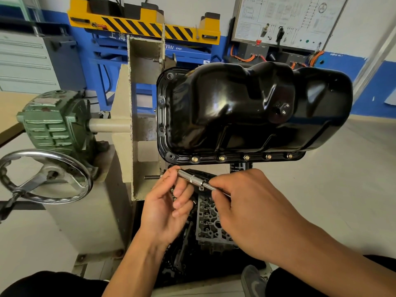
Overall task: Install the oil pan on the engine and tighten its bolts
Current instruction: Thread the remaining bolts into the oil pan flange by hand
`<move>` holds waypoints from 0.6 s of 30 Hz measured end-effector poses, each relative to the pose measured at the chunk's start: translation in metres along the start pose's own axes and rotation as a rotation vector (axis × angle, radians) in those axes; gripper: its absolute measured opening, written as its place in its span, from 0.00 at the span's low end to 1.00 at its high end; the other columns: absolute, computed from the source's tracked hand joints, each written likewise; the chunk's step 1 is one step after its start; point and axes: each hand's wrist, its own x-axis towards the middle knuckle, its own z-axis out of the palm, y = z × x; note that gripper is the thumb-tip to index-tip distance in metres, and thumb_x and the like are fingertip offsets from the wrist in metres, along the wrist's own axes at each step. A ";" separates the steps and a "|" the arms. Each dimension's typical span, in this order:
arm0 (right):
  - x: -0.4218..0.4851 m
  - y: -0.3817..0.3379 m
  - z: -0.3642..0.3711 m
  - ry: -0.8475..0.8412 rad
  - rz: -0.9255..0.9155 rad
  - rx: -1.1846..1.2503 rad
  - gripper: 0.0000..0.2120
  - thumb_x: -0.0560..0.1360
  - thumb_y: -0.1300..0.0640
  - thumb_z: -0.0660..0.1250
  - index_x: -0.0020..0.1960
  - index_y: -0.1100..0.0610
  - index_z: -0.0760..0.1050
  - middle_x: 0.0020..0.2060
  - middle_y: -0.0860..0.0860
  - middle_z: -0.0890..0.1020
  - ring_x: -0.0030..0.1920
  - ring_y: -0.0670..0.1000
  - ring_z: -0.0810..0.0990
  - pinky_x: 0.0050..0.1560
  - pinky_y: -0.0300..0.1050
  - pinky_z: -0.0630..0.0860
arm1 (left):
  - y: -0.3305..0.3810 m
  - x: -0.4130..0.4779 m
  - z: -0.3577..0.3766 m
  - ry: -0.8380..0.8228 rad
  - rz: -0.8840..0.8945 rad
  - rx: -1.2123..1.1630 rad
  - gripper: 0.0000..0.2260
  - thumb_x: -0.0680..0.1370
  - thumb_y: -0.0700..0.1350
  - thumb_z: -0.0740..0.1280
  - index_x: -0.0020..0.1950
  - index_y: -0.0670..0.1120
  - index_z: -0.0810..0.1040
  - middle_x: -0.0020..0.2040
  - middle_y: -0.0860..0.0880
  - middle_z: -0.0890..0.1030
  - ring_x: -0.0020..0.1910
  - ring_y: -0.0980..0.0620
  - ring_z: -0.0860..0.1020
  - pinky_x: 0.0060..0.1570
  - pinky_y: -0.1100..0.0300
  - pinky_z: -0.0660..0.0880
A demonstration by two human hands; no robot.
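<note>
A: Which step is this, going by the flange?

B: Bolting down, I'd judge. The oil pan already sits on the engine held in the stand, and five bolts stand in the near flange, while the holes along the left edge and at the near-left corner look empty

A: And the hands, from the left?

B: The left hand is curled, thumb and forefinger pinching the tip of the socket; small dark pieces show behind its fingers, maybe bolts, I cannot tell. The right hand is closed round the driver's shaft just behind the socket

A: Where's the pan from them?

B: Just above and beyond both hands, not touched by either

A: Next move?

B: Probably seating the socket firmly, then lifting it square onto a bolt head; tilted, it could slip
</note>
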 end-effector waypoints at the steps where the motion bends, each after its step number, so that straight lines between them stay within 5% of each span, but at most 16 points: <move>1: 0.000 -0.001 0.000 -0.007 -0.004 -0.014 0.15 0.81 0.52 0.58 0.36 0.52 0.69 0.27 0.48 0.71 0.27 0.48 0.71 0.28 0.40 0.65 | 0.001 0.000 -0.001 -0.009 -0.010 -0.017 0.10 0.71 0.41 0.77 0.44 0.45 0.76 0.30 0.51 0.64 0.25 0.58 0.58 0.17 0.69 0.60; 7: 0.002 -0.006 -0.002 -0.048 -0.022 -0.086 0.15 0.81 0.53 0.58 0.36 0.51 0.68 0.29 0.47 0.71 0.30 0.48 0.72 0.30 0.40 0.66 | 0.011 0.001 -0.005 -0.022 -0.082 -0.071 0.14 0.68 0.41 0.80 0.45 0.46 0.76 0.27 0.52 0.67 0.23 0.60 0.57 0.15 0.71 0.61; 10: 0.006 -0.010 0.000 -0.054 -0.016 -0.140 0.13 0.79 0.56 0.60 0.35 0.51 0.66 0.31 0.47 0.70 0.32 0.48 0.73 0.32 0.41 0.68 | 0.006 0.004 -0.002 0.037 -0.093 -0.104 0.04 0.77 0.47 0.71 0.48 0.47 0.82 0.28 0.53 0.67 0.22 0.59 0.60 0.14 0.70 0.61; 13: 0.013 -0.014 0.004 -0.050 0.026 -0.161 0.14 0.78 0.57 0.60 0.34 0.51 0.63 0.32 0.48 0.70 0.34 0.50 0.73 0.35 0.44 0.71 | -0.001 0.007 0.000 0.116 -0.083 -0.155 0.11 0.80 0.48 0.62 0.52 0.46 0.82 0.29 0.53 0.66 0.20 0.59 0.64 0.14 0.69 0.62; 18: 0.022 -0.023 0.007 -0.085 0.061 -0.223 0.17 0.79 0.57 0.58 0.33 0.50 0.57 0.33 0.48 0.67 0.33 0.49 0.67 0.38 0.44 0.67 | -0.004 0.015 0.003 0.188 -0.093 -0.190 0.13 0.79 0.48 0.62 0.58 0.43 0.79 0.29 0.52 0.66 0.20 0.59 0.63 0.14 0.69 0.60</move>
